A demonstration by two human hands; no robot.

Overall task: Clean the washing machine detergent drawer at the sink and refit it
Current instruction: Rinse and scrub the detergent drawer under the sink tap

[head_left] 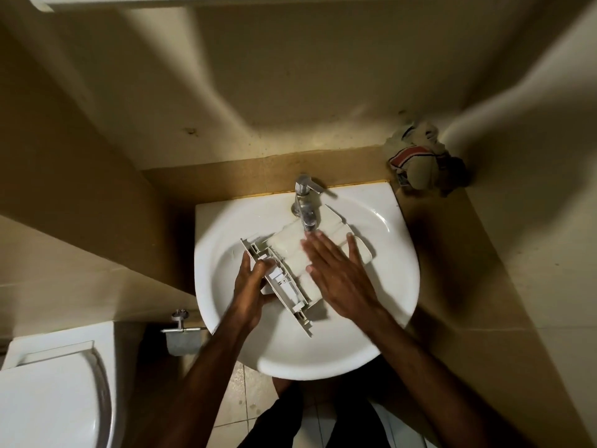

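At the sink's left side, outside the basin, a white toilet point(55, 386) shows its closed lid in the lower-left corner of the view, and a metal paper holder point(179, 334) sticks out of the wall just beside the basin's left rim. The sink point(384, 221) is a round white bowl set into a tan counter point(484, 302).

Moving into the bowl, the left hand point(250, 291) grips the detergent drawer point(290, 253) at its front panel, fingers curled over the panel's edge and thumb beneath, near the left wall of the basin. The drawer lies across the middle of the bowl, underside up as far as I can judge, its front panel toward the near-left rim and its far end running up under the tap point(305, 202) at the back rim. The right hand point(336, 270) lies flat and spread on the drawer's white body, fingers straight, fingertips just short of the spout. Whether water is running I cannot tell.

Further right, on the counter's back-right corner, a crumpled cloth point(423, 160) sits well apart from the basin.

The step in hand looks like the washing itself: one hand steadies the drawer while the other rubs its surface below the spout. Next I would expect the drawer to need turning over so the compartments face the tap, which calls for a firm hold on wet plastic and care not to knock the spout. Refitting is not yet begun.
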